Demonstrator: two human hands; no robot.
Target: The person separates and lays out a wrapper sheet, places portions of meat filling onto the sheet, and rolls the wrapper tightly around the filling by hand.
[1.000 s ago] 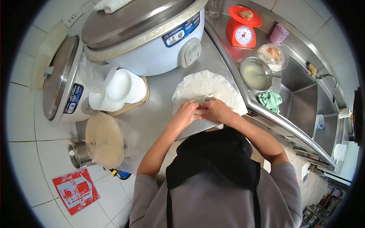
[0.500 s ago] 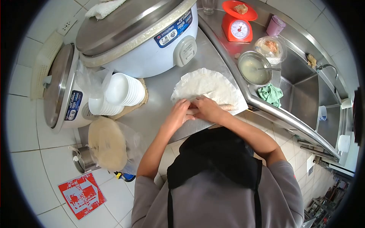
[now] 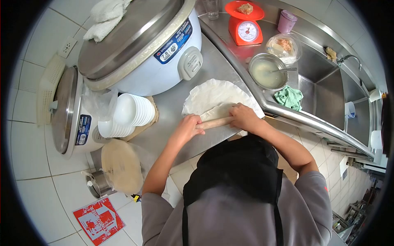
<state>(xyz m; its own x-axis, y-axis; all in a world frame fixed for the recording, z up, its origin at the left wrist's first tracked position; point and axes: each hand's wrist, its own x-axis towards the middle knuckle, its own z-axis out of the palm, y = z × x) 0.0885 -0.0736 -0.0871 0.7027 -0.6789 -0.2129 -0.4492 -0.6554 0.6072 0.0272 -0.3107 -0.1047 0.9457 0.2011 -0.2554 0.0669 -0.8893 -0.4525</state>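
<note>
A thin, pale round wrapper sheet (image 3: 217,96) lies on the steel counter (image 3: 172,98). Along its near edge is a narrow rolled log (image 3: 215,123), with a flap of sheet just behind it. My left hand (image 3: 189,128) has its fingers closed on the log's left end. On the right end, my right hand (image 3: 244,117) is closed round the log. The middle of the log shows between the two hands.
Behind stands a large rice cooker (image 3: 152,61); stacked white bowls (image 3: 133,110) and round sheets (image 3: 122,166) are at left. Right are a red scale (image 3: 245,30), a bowl of liquid with a spoon (image 3: 266,71), a green cloth (image 3: 289,97) and a sink (image 3: 324,98).
My hands were together at the middle of the near edge; they have moved apart to the log's two ends, exposing its middle. The camera view has shifted slightly.
</note>
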